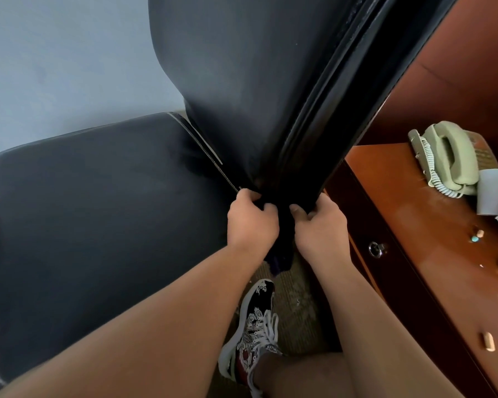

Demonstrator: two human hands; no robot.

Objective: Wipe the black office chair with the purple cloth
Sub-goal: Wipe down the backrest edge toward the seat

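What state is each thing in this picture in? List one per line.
left hand: grips the purple cloth
right hand: grips the cloth too
purple cloth: bunched between both hands, end hanging down
black office chair: upright, seat unoccupied
telephone: handset on its cradle

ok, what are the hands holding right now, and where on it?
The left hand and right hand both grip the purple cloth by its top, bunched against the lower end of the backrest.
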